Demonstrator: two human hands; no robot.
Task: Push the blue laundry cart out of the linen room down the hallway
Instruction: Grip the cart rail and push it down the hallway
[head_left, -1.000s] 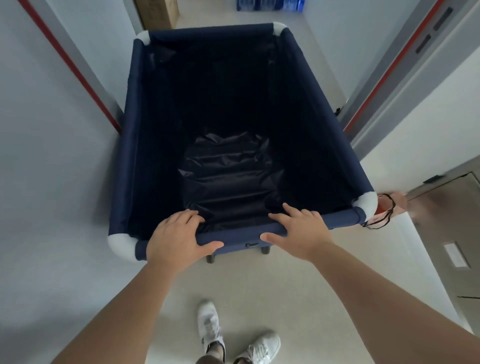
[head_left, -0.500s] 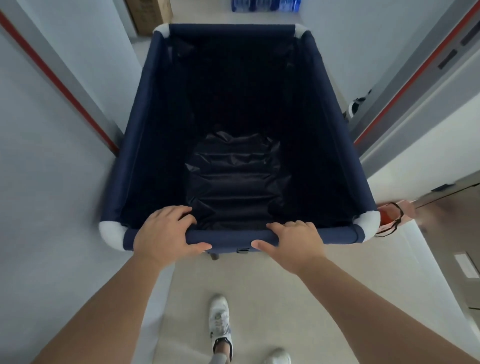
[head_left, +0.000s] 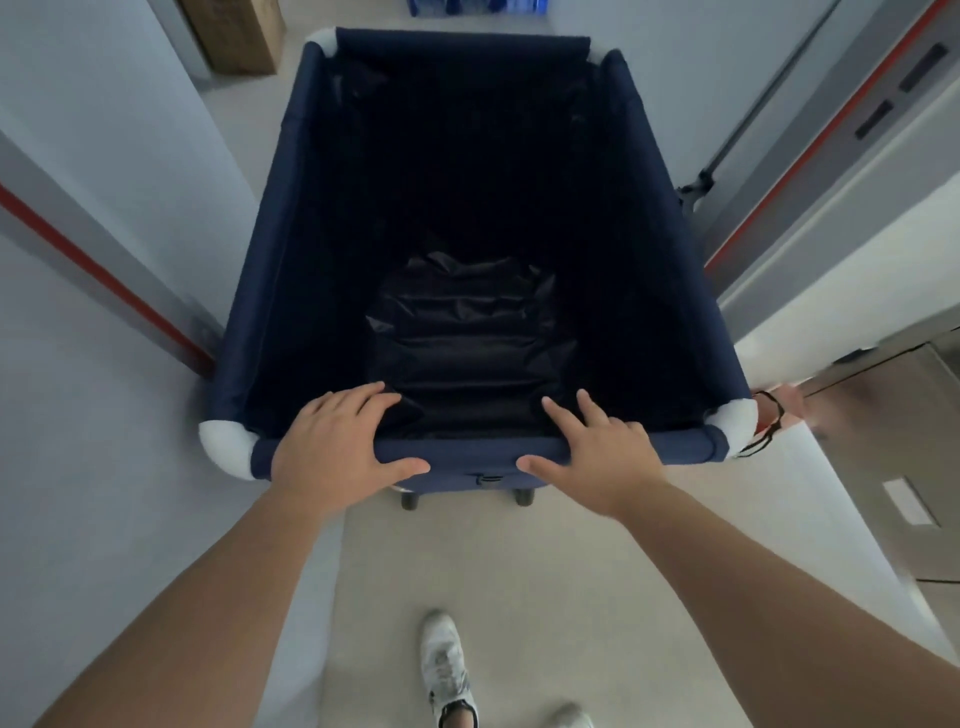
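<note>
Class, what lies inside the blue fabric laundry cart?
Only crumpled black plastic sheeting shows on the floor of the blue fabric laundry cart; no linen is visible. Whatever lies beneath the sheeting is covered, and the corners are too dark to judge.

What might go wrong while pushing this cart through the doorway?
1. The cart nearly fills the doorway, so its left side could scrape the red-striped door frame.
2. A black pole stands close by its right side and might snag.
3. The left hand and right hand lie on the rim with fairly straight fingers. A slip could let the cart veer towards the cardboard box ahead.
</note>
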